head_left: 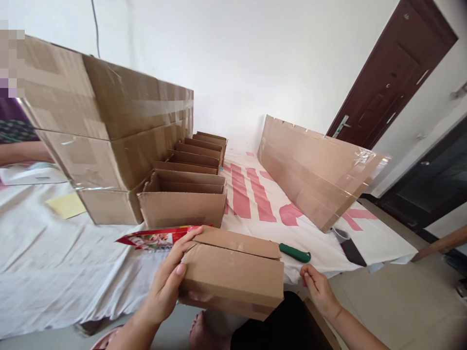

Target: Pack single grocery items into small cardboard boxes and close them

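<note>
A small cardboard box (233, 277) tilts toward me at the table's front edge, its two top flaps folded in with a narrow gap between them. My left hand (173, 272) grips its left end, thumb on the near side and fingers over the top. Off the box's right end, my right hand (319, 291) is closed with thumb and fingers pressed together; whatever they may hold is too small to make out. A tool with a green handle (296, 253) lies just behind the box, its other end hidden. Behind my left fingers rests a red printed packet (153, 238).
Open cardboard boxes (184, 206) stand in a row beside a stack of taped cartons (124, 131) on the left. A large cardboard piece (310, 165) stands at right. Near it are a clear cup (341, 234) and a dark flat object (353, 250). Another person's arm (25, 152) shows far left.
</note>
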`<state>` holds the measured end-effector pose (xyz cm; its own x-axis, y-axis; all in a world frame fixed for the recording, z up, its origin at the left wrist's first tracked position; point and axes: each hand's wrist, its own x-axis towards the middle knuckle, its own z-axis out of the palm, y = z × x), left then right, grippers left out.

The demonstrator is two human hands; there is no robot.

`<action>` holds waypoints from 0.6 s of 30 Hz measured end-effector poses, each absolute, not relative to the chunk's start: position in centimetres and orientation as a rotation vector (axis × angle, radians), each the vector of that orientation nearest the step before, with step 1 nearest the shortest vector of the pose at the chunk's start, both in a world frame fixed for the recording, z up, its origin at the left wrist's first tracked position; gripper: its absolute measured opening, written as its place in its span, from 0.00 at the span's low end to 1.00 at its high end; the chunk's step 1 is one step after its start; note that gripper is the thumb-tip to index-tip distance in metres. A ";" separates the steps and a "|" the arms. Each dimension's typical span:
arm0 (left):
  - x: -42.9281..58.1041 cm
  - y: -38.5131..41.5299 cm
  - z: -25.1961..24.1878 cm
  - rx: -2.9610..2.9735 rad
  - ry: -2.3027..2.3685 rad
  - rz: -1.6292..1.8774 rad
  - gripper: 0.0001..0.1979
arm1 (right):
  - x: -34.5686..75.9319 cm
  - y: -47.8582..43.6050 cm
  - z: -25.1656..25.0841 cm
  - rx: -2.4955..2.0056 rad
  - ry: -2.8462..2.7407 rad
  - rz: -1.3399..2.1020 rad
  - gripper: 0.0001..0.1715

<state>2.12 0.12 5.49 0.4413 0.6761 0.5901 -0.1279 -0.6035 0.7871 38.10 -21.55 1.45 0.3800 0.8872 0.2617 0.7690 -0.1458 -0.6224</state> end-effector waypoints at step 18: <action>2.1 0.3 5.0 1.851 0.470 1.265 0.22 | 37.7 -19.9 2.5 -1.825 -1.679 -0.041 0.13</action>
